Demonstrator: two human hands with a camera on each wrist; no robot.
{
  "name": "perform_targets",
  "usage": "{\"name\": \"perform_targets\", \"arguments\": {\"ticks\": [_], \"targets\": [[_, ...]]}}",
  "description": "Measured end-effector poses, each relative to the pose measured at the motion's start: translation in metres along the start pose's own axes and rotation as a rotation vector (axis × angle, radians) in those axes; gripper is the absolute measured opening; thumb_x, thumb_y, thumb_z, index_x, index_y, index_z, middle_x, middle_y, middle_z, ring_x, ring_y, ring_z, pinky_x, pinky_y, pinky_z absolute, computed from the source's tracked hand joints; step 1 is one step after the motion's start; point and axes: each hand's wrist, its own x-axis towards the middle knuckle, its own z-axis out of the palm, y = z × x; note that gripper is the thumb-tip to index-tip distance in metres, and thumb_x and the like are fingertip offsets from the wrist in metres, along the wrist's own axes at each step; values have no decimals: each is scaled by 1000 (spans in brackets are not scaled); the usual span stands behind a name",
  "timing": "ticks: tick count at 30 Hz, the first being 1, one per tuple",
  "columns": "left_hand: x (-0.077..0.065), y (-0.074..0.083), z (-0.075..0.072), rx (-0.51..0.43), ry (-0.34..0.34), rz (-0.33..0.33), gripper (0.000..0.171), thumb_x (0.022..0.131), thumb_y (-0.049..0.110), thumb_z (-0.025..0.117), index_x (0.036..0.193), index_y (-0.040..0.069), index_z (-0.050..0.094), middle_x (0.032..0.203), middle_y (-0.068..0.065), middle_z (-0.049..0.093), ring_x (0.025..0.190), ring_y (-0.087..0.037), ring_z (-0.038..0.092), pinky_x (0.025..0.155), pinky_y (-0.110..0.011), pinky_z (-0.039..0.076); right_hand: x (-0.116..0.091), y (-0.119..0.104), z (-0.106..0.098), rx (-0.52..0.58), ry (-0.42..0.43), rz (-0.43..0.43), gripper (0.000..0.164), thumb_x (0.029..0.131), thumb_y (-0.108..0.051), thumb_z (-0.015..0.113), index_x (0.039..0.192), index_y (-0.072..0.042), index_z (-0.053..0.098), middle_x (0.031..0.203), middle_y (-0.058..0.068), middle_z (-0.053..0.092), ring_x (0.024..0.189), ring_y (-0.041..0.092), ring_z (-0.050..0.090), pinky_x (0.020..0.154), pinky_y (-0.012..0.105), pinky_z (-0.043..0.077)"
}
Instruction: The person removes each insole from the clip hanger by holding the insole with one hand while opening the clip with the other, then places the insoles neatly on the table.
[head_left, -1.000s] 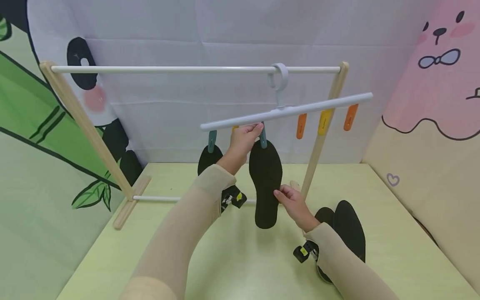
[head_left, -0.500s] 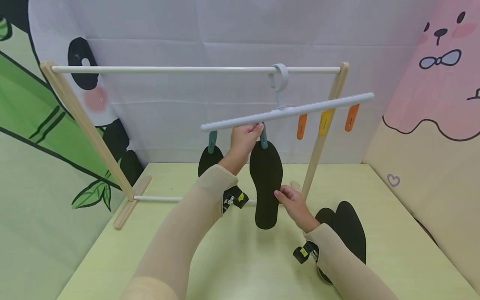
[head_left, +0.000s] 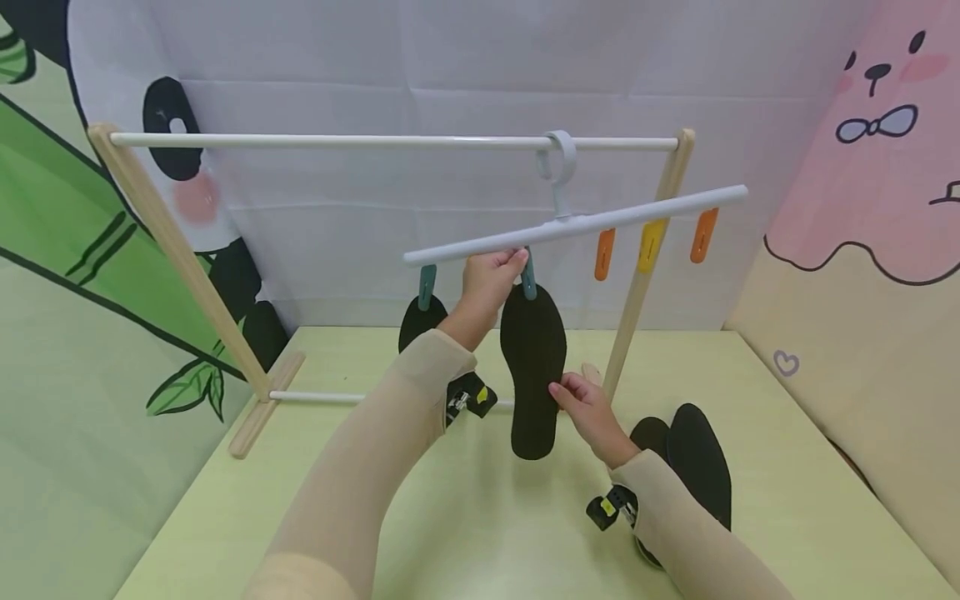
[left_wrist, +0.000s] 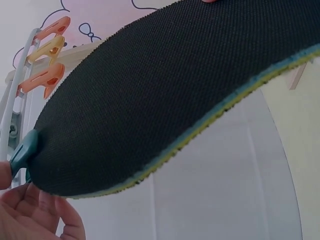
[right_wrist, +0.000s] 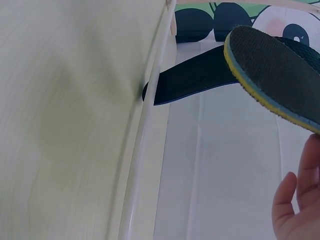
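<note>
My left hand [head_left: 487, 287] pinches a teal clip [head_left: 529, 279] under the white hanger [head_left: 577, 223]. From that clip hangs a black insole [head_left: 534, 375], its top end between the clip's tips. In the left wrist view the insole [left_wrist: 130, 100] shows a blue and yellow edge, and the clip [left_wrist: 25, 150] sits between thumb and fingers. Low on the insole's right edge, my right hand [head_left: 588, 408] pinches it, thumb in front. A second insole [head_left: 420, 323] hangs from another teal clip [head_left: 427, 287] at the hanger's left end, partly hidden by my left arm.
The hanger's hook [head_left: 557, 158] sits on the rack's white top rail [head_left: 337, 141]; the hanger slopes down leftward. Orange [head_left: 604, 254] and yellow clips [head_left: 650, 246] hang on its right half. Another pair of black insoles [head_left: 699, 458] lies on the table at right, partly behind my right sleeve.
Both hands keep their hold on the clip and the insole. Only the head view has shifted very slightly.
</note>
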Motion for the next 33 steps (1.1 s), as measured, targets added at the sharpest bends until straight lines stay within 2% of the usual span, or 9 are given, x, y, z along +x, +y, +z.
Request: {"name": "perform_targets", "arguments": {"ticks": [5, 14, 21, 33], "targets": [[-2, 1, -2, 8, -19, -5, 26, 95, 19, 61, 102, -4, 71, 92, -7, 57, 84, -17, 46, 71, -27, 38, -2, 1, -1, 16, 4, 6, 19, 98, -1, 50, 97, 18, 50, 80, -4, 56, 76, 8, 52, 77, 22, 45], [0, 1, -5, 15, -21, -27, 26, 95, 20, 61, 101, -3, 70, 86, -4, 53, 73, -15, 43, 62, -24, 37, 0, 1, 1, 4, 28, 12, 19, 97, -1, 51, 99, 18, 52, 79, -3, 58, 76, 8, 54, 76, 21, 46], [1, 2, -5, 14, -28, -29, 27, 96, 21, 61, 103, -3, 70, 94, -5, 56, 84, -16, 45, 69, -26, 41, -1, -1, 1, 10, 26, 6, 19, 97, -1, 51, 98, 18, 52, 78, -3, 56, 77, 8, 51, 76, 21, 44], [-1, 5, -3, 10, -26, -57, 27, 95, 21, 61, 105, -2, 70, 99, -6, 58, 89, -16, 46, 80, -33, 47, -3, 1, -1, 28, 17, -15, 20, 98, -1, 50, 99, 19, 51, 81, -3, 57, 77, 8, 52, 77, 21, 45]]}}
